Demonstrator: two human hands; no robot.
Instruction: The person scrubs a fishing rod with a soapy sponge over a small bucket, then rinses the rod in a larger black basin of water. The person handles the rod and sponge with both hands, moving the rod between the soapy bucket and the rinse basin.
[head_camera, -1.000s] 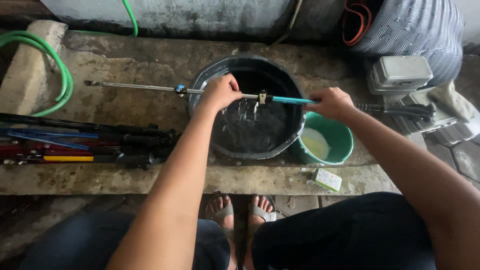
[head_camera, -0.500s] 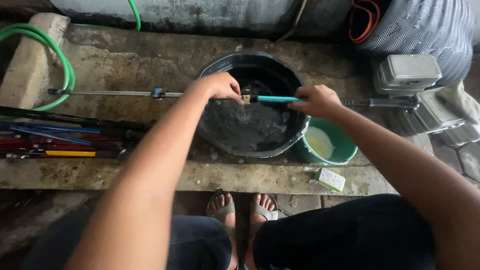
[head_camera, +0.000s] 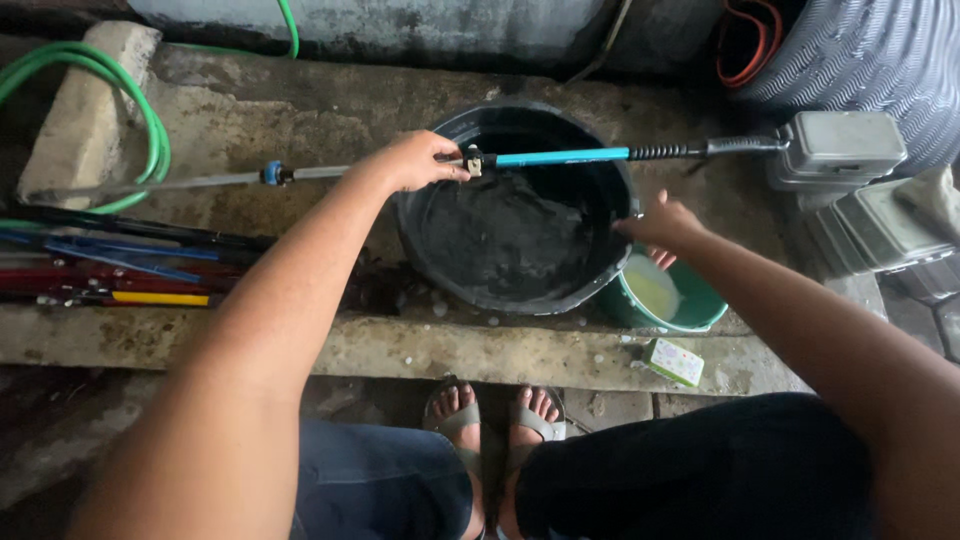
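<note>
A long thin rod (head_camera: 560, 156) with a teal middle section and a black grip lies across the top of a black tub (head_camera: 610, 270) of dark water. My left hand (head_camera: 415, 160) grips the rod at the tub's left rim, beside a small metal clamp. My right hand (head_camera: 662, 226) is off the rod and hovers by the tub's right rim, above a small green bucket (head_camera: 700, 310) holding pale liquid. Its fingers are loosely apart and hold nothing.
Several coloured rods (head_camera: 110, 270) lie bundled at the left on the concrete ledge (head_camera: 300, 340). A green hose (head_camera: 150, 130) loops at far left. Grey plastic cases (head_camera: 845, 150) sit at right. A small green-and-white box (head_camera: 675, 361) rests on the ledge edge. My sandalled feet (head_camera: 495, 415) are below.
My right hand let go of the rod's teal section and dropped toward the green bucket. The rod slid to the right while my left hand kept hold of it.
</note>
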